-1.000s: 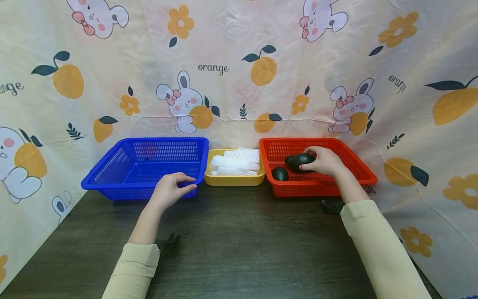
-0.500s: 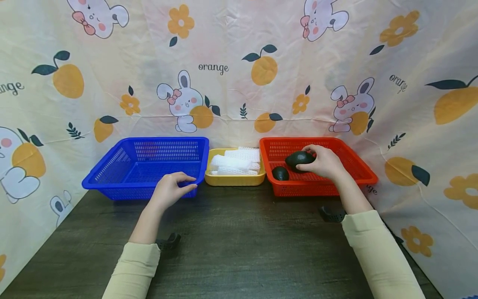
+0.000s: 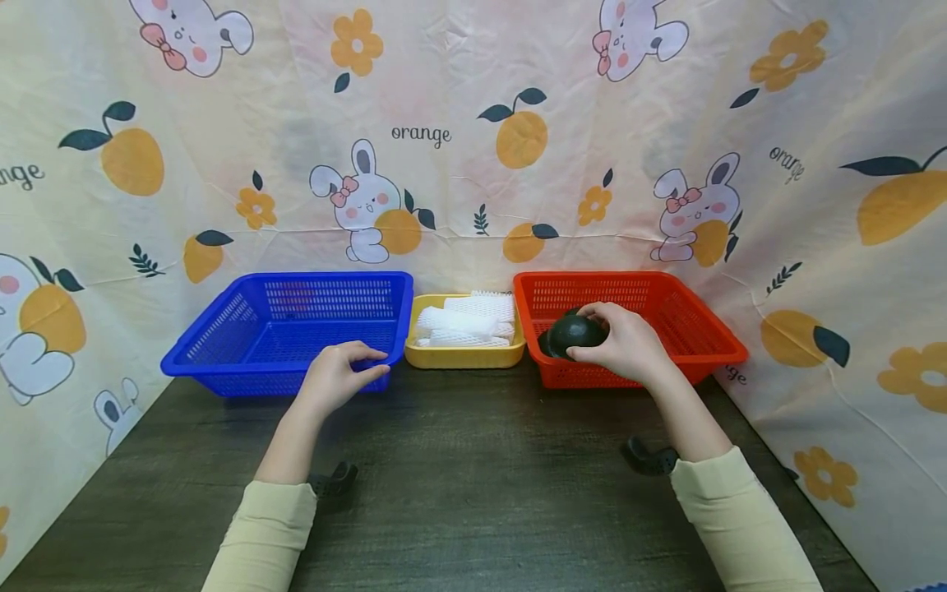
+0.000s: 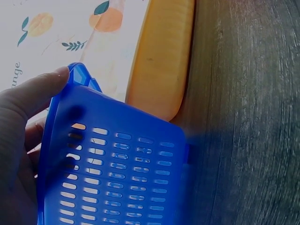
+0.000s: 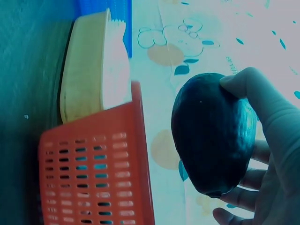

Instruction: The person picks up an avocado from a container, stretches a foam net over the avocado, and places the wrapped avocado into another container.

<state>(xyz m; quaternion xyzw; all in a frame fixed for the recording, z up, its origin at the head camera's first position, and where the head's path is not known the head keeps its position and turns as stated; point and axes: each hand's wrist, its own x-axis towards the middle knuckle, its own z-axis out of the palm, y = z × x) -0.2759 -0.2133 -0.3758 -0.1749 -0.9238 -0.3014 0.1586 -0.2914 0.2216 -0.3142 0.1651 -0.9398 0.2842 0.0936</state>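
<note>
Avocado (image 3: 571, 333): dark-skinned and whole, held in the right hand (image 3: 625, 341). The fingers curl over its top and far side, and the thumb (image 5: 243, 82) presses one end, as the right wrist view shows. The avocado sits above the front left corner of the red basket (image 3: 710, 329), clear of the basket floor and close to its front rim. A second dark fruit lies behind it inside the red basket; only a sliver shows in the head view, so its exact position cannot be told.

Left hand (image 3: 336, 374): holds the front right corner of the blue basket (image 3: 222, 329). The fingers lie over the rim and the thumb (image 4: 40, 86) lies along the outer wall, seen in the left wrist view. It carries nothing else.

Yellow tray (image 3: 462, 356): stands just left of the red basket, between it and the blue basket, close to both. White foam nets (image 3: 466, 321) are stacked in it, rising slightly above its rim.

Bench (image 3: 473, 493): dark wood grain. All three containers stand in a row along its far edge, with the red basket at the right end.

Backdrop (image 3: 459, 140): a printed cloth with rabbits, oranges and flowers hangs behind the red basket and wraps round both sides.

Both forearms wear pale yellow sleeves (image 3: 740, 510).
</note>
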